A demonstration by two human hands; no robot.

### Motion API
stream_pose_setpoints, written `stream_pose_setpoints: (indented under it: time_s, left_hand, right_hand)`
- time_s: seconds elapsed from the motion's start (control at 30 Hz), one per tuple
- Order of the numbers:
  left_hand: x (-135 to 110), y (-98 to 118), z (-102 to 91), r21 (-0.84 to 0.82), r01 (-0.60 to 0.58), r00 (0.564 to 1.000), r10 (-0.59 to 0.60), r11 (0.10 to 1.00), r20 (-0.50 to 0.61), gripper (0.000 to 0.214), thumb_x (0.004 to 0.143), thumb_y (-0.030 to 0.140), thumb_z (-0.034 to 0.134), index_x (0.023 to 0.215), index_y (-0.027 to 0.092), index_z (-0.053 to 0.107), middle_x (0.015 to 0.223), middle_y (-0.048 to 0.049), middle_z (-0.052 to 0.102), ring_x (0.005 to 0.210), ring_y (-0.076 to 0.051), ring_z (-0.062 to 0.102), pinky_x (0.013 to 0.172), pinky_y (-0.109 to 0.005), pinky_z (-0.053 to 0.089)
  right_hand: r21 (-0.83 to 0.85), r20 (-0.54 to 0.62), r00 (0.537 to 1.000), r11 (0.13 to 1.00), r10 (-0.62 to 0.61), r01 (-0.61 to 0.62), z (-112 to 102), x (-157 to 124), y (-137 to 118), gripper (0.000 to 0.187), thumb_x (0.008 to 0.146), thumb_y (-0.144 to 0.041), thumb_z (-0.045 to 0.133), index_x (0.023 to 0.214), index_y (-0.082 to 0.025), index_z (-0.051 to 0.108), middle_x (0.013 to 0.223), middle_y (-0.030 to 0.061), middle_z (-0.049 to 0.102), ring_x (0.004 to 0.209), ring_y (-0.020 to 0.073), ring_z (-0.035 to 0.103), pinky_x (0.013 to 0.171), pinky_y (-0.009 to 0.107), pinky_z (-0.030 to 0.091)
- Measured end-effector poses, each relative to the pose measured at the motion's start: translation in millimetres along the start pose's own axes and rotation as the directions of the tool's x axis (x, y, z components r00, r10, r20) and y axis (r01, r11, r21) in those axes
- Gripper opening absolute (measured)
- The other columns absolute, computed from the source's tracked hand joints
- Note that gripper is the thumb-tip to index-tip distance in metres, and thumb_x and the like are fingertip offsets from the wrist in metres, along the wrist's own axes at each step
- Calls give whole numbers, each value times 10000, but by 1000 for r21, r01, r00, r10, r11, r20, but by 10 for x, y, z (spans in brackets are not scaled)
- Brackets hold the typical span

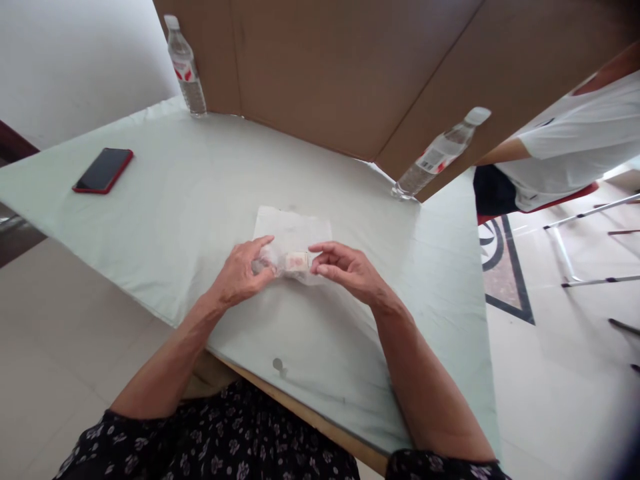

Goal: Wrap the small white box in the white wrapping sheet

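Note:
A small pale box (pixel 297 261) with a reddish mark lies in crumpled clear plastic wrap (pixel 281 261) on the table. My left hand (pixel 243 270) is curled around the left end of the plastic wrap, thumb in front and index finger behind. At the box's right edge is my right hand (pixel 353 270), its index finger and thumb apart and the fingertips close to the box; whether they touch it is hard to make out. Under and behind the box lies a thin white sheet (pixel 293 225), partly covered by the wrap and my hands.
A pale green cloth covers the table (pixel 190 193). A phone in a red case (pixel 104 171) lies at the left. Water bottles stand at the back left (pixel 186 70) and right (pixel 435 160), by a brown cardboard partition (pixel 320 73). A person in white (pixel 575 143) sits beyond it.

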State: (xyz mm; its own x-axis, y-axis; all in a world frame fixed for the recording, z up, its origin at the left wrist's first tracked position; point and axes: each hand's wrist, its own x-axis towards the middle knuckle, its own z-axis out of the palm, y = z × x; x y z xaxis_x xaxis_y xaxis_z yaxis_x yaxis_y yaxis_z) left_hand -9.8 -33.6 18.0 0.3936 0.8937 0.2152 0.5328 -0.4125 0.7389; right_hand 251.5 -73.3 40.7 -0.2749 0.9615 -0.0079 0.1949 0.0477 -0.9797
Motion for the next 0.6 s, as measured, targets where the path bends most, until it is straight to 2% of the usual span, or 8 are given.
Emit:
stream_pose_setpoints:
  time_s: [0.03,0.1,0.17,0.23,0.33,0.43,0.53,0.6]
  left_hand:
    - [-53,27,-41,-44,5,999,-2,999,53,561,835,394,619,1354,182,603,1029,-89,738,1025,-278,660,890,-390,524]
    - [-159,53,-123,-107,-9,984,28,994,177,585,899,457,574,1409,171,558,875,-58,729,913,-246,678,839,-358,529]
    - [-239,40,-186,-118,-29,959,61,993,277,549,962,494,477,1403,180,568,826,-41,722,833,-222,674,812,-347,524]
    - [-270,3,-208,-10,-52,961,53,999,272,510,985,513,424,1314,189,642,791,-42,711,801,-221,661,814,-360,516]
    - [-230,-43,-159,243,-45,988,7,969,156,462,933,524,523,1182,181,706,810,-63,695,829,-250,651,842,-401,521]
    - [-159,-53,-53,414,-25,997,-7,910,76,452,867,465,627,1211,180,694,1085,-135,691,1050,-314,643,905,-443,533]
    - [-141,-60,57,510,-30,998,-3,860,65,527,836,433,682,1301,188,651,1390,-194,568,1277,-376,549,1038,-514,483]
    - [-164,-80,116,540,-56,996,6,840,93,576,817,452,712,1326,194,632,1484,-202,497,1355,-402,485,1104,-553,427]
  right_hand:
    - [-5,80,997,1000,22,-22,3,-85,-25,359,886,-421,687,1193,-235,682,876,23,743,816,170,683,764,319,524]
    - [-50,220,971,995,94,-85,9,-248,-38,328,906,-417,659,1175,-234,696,852,19,751,770,162,680,709,301,524]
    - [-128,275,948,983,160,-129,13,-372,-13,298,911,-403,647,1145,-230,709,828,13,753,730,157,672,670,290,521]
    - [-207,231,956,969,181,-134,11,-428,20,256,909,-382,637,1093,-228,727,797,7,743,700,155,656,647,288,516]
    - [-304,28,995,949,98,-85,12,-365,48,215,912,-362,613,1027,-227,734,809,13,732,711,164,645,655,302,521]
    - [-438,-137,987,899,-80,12,72,-171,100,348,874,-347,656,1200,-226,679,1126,83,732,967,230,677,791,371,557]
    - [-553,-97,976,826,-194,109,206,53,225,623,818,-324,715,1410,-231,545,1461,136,575,1301,314,564,1005,484,516]
    - [-592,-33,979,793,-202,143,274,156,322,615,819,-304,712,1408,-244,547,1421,126,615,1304,324,571,1072,522,473]
